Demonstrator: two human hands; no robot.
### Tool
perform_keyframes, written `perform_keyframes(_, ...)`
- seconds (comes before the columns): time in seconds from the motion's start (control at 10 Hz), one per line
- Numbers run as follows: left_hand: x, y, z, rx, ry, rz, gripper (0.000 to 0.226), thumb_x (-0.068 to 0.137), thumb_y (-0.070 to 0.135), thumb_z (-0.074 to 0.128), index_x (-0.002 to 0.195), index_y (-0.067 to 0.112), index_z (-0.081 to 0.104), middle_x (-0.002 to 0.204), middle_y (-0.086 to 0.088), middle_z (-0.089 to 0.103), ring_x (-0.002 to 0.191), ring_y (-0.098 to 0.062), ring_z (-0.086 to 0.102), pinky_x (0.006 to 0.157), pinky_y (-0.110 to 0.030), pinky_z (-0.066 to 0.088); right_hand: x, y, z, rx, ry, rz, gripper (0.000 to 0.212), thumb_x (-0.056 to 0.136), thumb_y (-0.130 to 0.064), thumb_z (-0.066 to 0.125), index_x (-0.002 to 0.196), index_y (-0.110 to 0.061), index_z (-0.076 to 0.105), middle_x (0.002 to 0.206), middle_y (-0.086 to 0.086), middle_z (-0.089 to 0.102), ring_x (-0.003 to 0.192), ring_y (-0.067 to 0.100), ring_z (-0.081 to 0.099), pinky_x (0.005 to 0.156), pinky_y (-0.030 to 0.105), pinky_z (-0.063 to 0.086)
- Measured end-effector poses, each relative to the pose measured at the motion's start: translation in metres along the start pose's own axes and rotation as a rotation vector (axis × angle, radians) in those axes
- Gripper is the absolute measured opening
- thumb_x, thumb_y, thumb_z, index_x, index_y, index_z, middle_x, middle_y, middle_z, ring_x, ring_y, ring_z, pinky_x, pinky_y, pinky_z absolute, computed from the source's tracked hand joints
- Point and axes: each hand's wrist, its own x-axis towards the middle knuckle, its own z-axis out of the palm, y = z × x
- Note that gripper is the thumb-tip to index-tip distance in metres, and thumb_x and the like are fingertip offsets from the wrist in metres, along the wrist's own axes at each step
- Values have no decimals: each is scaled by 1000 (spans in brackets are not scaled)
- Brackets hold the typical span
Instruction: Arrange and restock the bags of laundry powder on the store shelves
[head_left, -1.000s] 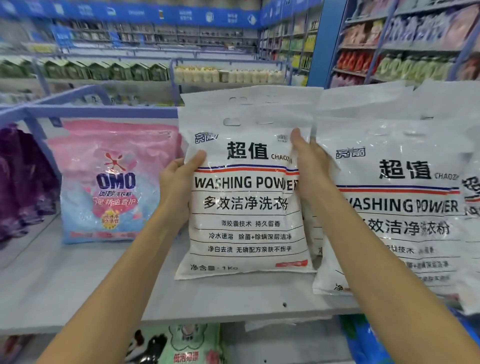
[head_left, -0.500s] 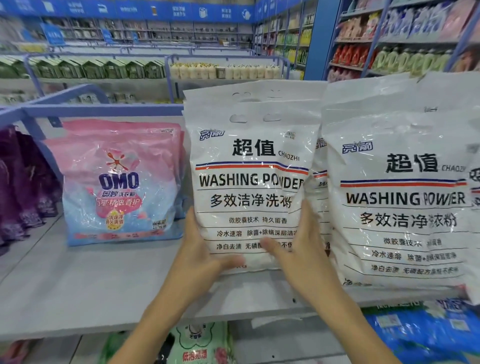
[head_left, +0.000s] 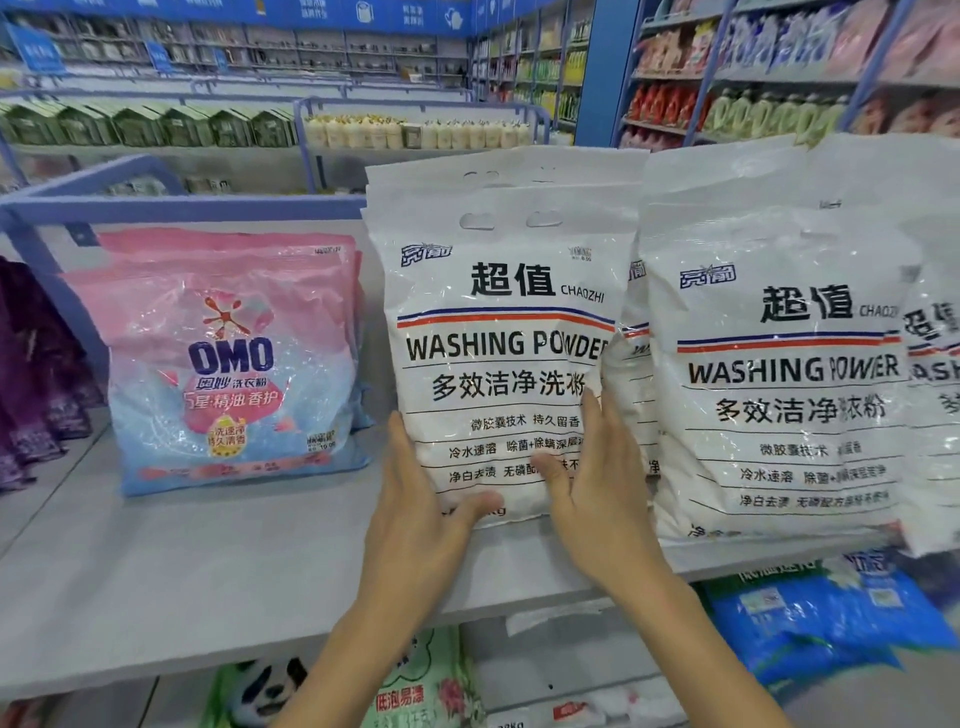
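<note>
My left hand and right hand clasp the washing powder bag low down, thumbs across its front; it stands upright on the shelf beside the OMO bag.

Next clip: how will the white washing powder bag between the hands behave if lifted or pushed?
Probably floppy: the white bag has wrinkled, bulging film, so it may sag. Likely slippery: its surface is glossy where the left hand and right hand hold its lower sides. May tip: it stands tall and upright on the shelf.
</note>
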Motion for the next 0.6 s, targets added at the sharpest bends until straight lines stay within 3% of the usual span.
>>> perform_keyframes(0.1, 1, -6, 1, 82, -27, 29, 109, 79, 52, 79, 157, 27, 6, 156, 6, 37, 136, -18, 46, 99, -50, 52, -2, -1, -6, -31, -50, 25, 82, 99, -66, 37, 163, -27, 1, 172, -3, -2, 159, 20, 0, 128, 50, 11)
perform_keyframes(0.2, -3, -1, -8, 178, -66, 30, 112, 79, 67, 70, 158, 27, 2, 161, 1, 31, 141, -23, 42, 103, -54, 50, -7, -9, -17, 12, -45, 46, 80, 99, -67, 43, 163, -34, 7, 172, -9, 3, 158, 16, 6, 127, 52, 17)
perform_keyframes(0.3, -11, 8, -21, 368, -90, 59, 105, 85, 67, 64, 159, 24, 5, 158, -3, 37, 139, -25, 43, 104, -49, 50, -11, -15, -37, -16, -117, 78, 77, 99, -63, 48, 162, -37, 13, 171, -10, 9, 157, 17, 15, 121, 52, 25)
perform_keyframes(0.4, -31, 20, -34, 541, -76, 83, 76, 93, 56, 60, 151, 19, 29, 148, -3, 47, 134, -24, 46, 98, -44, 49, -25, -18, -59, -119, -207, 56, 77, 99, -62, 48, 163, -33, 15, 171, -5, 14, 154, 23, 24, 117, 52, 34)
perform_keyframes(0.5, -68, 33, -41, 662, -104, 170, 70, 95, 57, 51, 148, 14, 39, 145, -8, 50, 133, -27, 45, 105, -44, 45, -54, -19, -77, -181, -298, 29, 79, 98, -68, 43, 162, -31, 15, 171, -5, 15, 154, 25, 25, 116, 53, 35)
perform_keyframes(0.6, -106, 41, -39, 792, -169, 241, 79, 93, 62, 45, 152, 9, 38, 149, -13, 48, 138, -32, 41, 114, -42, 36, -87, -19, -92, -242, -358, -35, 75, 100, -64, 42, 162, -27, 22, 170, -2, 21, 154, 25, 25, 119, 50, 31)
